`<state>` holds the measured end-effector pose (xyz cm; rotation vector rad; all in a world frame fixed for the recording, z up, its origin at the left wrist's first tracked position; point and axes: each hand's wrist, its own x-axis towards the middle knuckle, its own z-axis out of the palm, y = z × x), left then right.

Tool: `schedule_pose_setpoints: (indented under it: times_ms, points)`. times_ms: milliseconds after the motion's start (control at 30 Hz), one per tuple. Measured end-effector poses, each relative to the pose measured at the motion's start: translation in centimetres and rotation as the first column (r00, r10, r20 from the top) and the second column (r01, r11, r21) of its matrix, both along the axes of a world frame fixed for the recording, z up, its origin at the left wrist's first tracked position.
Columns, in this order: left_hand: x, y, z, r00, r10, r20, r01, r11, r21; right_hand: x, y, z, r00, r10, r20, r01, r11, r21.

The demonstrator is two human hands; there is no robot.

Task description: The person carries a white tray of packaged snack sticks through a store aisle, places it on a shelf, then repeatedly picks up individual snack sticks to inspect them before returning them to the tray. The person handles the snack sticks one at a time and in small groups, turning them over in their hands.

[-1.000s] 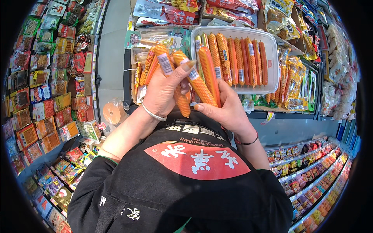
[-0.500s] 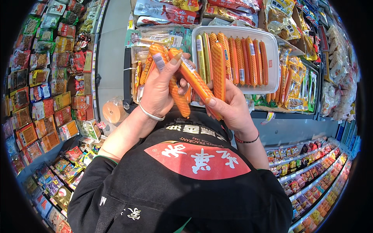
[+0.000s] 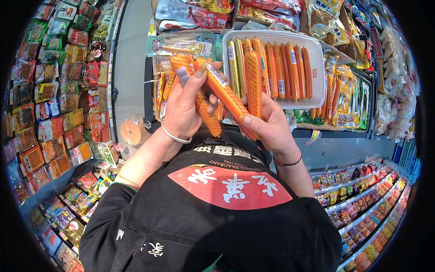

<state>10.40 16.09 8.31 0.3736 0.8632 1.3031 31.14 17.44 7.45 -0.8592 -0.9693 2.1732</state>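
Observation:
My left hand [image 3: 179, 113] is closed round packaged sausages in orange wrappers. One sausage [image 3: 207, 115] slants down past its fingers, its lower tip free. A second sausage [image 3: 230, 100] lies crosswise under my left thumb and runs down to my right hand [image 3: 274, 124], whose thumb presses on its lower end. An upright sausage [image 3: 254, 79] also stands in my right hand, in front of a clear plastic tub [image 3: 323, 68]. Inside the tub, several wrapped sausages [image 3: 288, 70] stand in a row, with greenish-yellow ones at its left. My right fingers are partly hidden behind the sausages.
Packaged snacks [image 3: 190, 45] lie left of the tub, and yellow packs [image 3: 345, 97] to its right. Red bags [image 3: 272, 18] fill boxes behind. A rack of hanging packets [image 3: 52, 118] stands at left. Stocked shelves [image 3: 362, 213] are at lower right. A round wooden-looking piece [image 3: 132, 131] sits near my left forearm.
Both hands keep nearly the same place and grip. The upper ends of the sausages and my left thumb have shifted slightly to the left.

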Motion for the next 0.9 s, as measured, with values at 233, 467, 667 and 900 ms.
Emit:
schedule_pose_setpoints:
  times_ms: [233, 467, 667, 900]
  points:
    - [0.0, -0.2, 0.5, 0.999, -0.015, -0.035, 0.016, 0.999, 0.03, 0.2, 0.0, -0.3, 1.0, 0.016, -0.011, -0.016, 1.0, -0.006]
    - [-1.3, 0.1, 0.4, 0.934, -0.104, -0.34, 0.115, 0.993, 0.011, -0.5, -0.2, -0.8, 0.998, -0.017, 0.066, 0.014, 0.999, 0.04]
    - [-7.2, 2.0, -3.6, 0.703, -0.148, -0.696, 0.059, 0.987, -0.151, 0.3, 0.2, -2.2, 0.983, -0.139, 0.122, 0.139, 0.99, 0.009]
    - [-7.5, 0.9, -11.0, 0.184, -0.017, -0.983, 0.065, 0.998, -0.005, -0.2, 0.8, -1.3, 0.985, -0.165, -0.054, 0.163, 0.986, -0.043]
